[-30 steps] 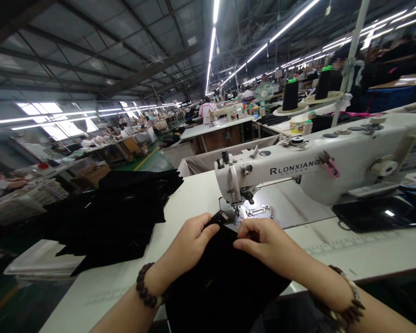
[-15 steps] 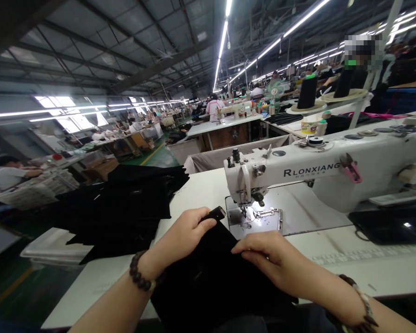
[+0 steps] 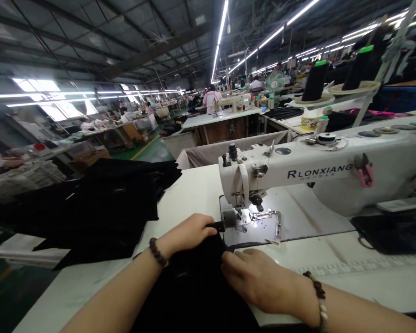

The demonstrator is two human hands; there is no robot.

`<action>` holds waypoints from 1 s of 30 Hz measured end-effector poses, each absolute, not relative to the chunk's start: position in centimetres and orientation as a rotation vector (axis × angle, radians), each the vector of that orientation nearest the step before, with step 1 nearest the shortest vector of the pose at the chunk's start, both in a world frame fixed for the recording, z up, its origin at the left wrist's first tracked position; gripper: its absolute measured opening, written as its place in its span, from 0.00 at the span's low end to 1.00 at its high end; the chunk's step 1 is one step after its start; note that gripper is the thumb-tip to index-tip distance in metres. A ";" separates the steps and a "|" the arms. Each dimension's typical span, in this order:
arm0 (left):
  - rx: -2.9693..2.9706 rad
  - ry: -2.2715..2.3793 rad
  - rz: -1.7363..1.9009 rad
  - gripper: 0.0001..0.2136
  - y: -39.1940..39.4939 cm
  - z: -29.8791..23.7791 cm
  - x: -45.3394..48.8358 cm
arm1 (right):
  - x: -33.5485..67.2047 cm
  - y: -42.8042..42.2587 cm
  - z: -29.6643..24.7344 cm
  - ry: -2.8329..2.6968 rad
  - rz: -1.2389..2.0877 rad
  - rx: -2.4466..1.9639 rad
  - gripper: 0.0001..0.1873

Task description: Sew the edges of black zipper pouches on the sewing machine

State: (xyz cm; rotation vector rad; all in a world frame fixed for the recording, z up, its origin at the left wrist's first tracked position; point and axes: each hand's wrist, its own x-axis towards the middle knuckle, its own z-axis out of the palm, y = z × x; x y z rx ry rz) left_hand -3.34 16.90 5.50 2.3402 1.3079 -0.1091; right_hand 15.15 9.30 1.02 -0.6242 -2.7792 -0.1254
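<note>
Head view: nearest, the cloth (image 3: pixel 194 289), matte and black, runs from the bottom of the frame up over the table (image 3: pixel 190 187) to just short of the needle area. It looks light and limp, likely to fold or drag if held at one point only, with little risk of breaking and not much slip; its narrow top end seems firmer, perhaps from layers, so the edges near that end look the best places to take hold. The right hand (image 3: pixel 251 277) has its fingers curled in and pinched on the right edge, the tips partly lost against the black. A little farther, the left hand (image 3: pixel 189 233) lies over the top end, thumb and fingers closed on it, a short dark tab (image 3: pixel 217 226) showing past them. Just beyond is the machine (image 3: pixel 280 162), its metal plate (image 3: pixel 305 203) lit under the head, pink-handled snips (image 3: pixel 364 171) on its arm. To the left a pile (image 3: pixel 104 199) of black pieces lies well apart from the hands; to the right, a glossy black pouch (image 3: pixel 391 233). Behind the machine stand two spools (image 3: pixel 314 82), and farther off a second machine (image 3: pixel 234 102) with a person (image 3: pixel 211 96) behind it.
</note>
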 end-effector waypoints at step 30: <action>2.270 1.536 0.174 0.05 22.1 -1.7 -0.9 | 16.9 14.4 -1.9 -2.902 0.107 -0.855 0.05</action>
